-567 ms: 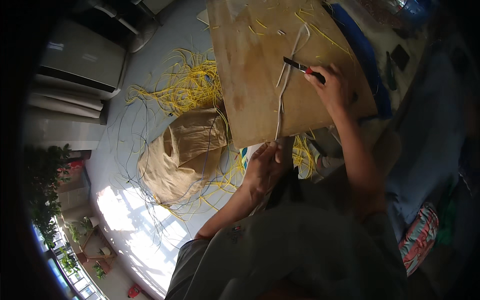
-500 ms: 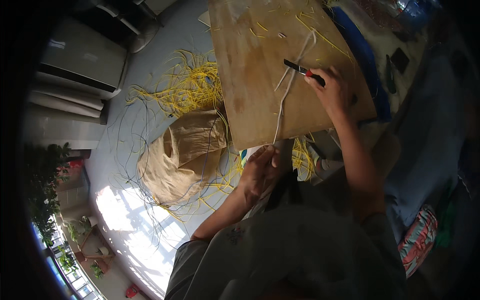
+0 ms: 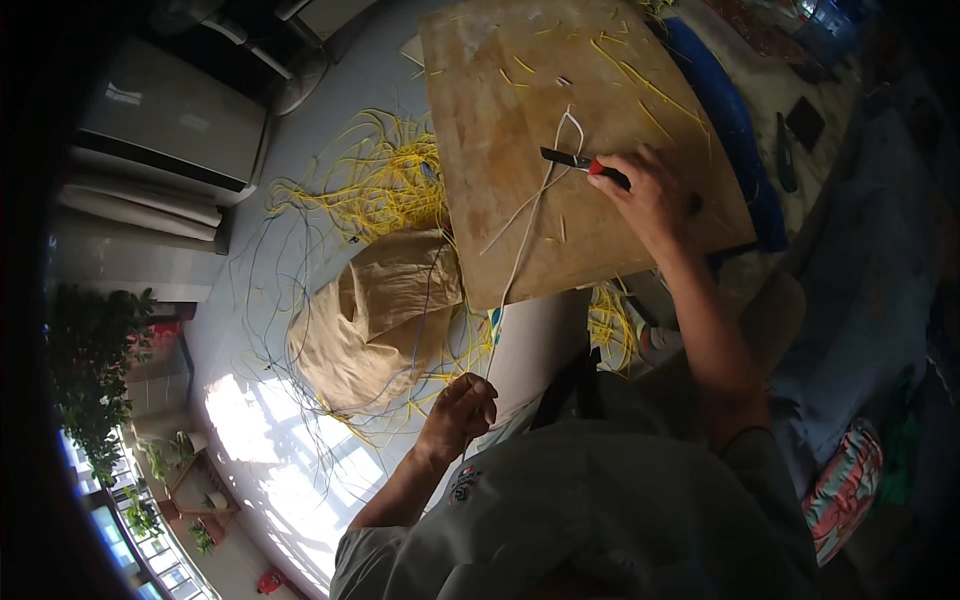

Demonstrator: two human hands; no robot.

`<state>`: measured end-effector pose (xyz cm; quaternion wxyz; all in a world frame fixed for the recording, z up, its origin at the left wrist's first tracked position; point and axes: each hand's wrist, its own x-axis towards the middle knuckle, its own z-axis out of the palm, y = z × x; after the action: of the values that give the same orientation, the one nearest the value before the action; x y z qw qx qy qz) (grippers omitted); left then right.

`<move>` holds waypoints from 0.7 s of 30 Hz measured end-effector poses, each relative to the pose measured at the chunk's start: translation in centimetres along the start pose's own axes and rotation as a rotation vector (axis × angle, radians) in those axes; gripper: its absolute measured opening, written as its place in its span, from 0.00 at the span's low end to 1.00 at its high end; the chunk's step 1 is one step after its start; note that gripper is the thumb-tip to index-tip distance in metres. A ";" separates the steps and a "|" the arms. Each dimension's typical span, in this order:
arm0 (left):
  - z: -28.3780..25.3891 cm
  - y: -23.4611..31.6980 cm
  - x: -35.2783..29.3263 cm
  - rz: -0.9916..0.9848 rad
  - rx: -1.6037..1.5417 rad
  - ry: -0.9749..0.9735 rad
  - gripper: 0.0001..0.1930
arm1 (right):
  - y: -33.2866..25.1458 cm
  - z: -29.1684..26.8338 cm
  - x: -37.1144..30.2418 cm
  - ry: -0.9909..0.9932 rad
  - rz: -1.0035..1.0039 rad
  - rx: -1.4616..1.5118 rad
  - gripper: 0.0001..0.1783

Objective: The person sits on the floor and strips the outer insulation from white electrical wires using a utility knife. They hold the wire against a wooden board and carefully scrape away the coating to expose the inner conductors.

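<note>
It looks like a home workshop: plant (image 3: 88, 365), window (image 3: 112, 535), wires (image 3: 385, 185) heaped beyond the left edge of the board (image 3: 610, 255), scraps (image 3: 523, 64) near its far edge, knife (image 3: 573, 159) over it.

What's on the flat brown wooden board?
Thin white cord, yellow scraps and, over the cord, a red-and-black knife in the right hand. What that hand covers is hidden.

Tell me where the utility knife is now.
In the head view, the utility knife is just right of centre, in the right hand, over the wooden board, its tip pointing left across the white cord.
</note>
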<state>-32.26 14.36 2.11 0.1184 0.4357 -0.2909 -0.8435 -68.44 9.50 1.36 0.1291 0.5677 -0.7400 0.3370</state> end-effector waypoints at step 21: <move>-2.3 0.2 -2.9 -0.113 0.231 -0.045 0.09 | 1.7 -0.1 3.1 -0.020 0.052 0.138 0.13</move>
<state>-28.69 14.60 3.18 0.0131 0.4432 -0.3635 -0.8193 -71.05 7.39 2.61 0.0737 0.5591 -0.7308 0.3846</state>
